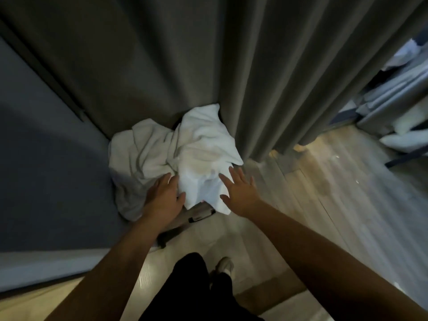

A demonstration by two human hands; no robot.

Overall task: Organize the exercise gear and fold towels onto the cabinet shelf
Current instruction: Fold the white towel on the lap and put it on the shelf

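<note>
A: Towel status?
B: Crumpled pile of white towels [180, 156], unfolded, in the corner where the grey curtain [266, 77] meets the dark wall panel [46, 158]. Looks like two: a duller piece [139, 154] on the left, a brighter piece [203, 147] lapped over it on the right. The pile sits on a grey object [199, 213] with a dark fitting poking out beneath. Can't tell what it is.
A: Hands?
B: Both flat and holding nothing. The left hand [163, 198] lies on the pile's near-left side, fingers on the duller piece, thumb against the brighter piece's edge. The right hand [238, 193] has its fingers spread and straight over the brighter piece's near-right corner. Touching or just above, can't tell.
A: So the step is pickup?
B: My read, yes. Gather before folding.
A: How to do it clean?
B: One piece at a time, brighter piece first since it's on top. Find a hem, pinch two corners, lift, let it hang flat. Scooping the whole wad only moves the tangle. The far edge is tucked against the curtain and may drag it. The grey object could snag or tip.
A: Destination?
B: Blurred shelving [398, 107] at far right, well apart from the pile, across the wood floor [324, 181]. Can't confirm it's the cabinet.
</note>
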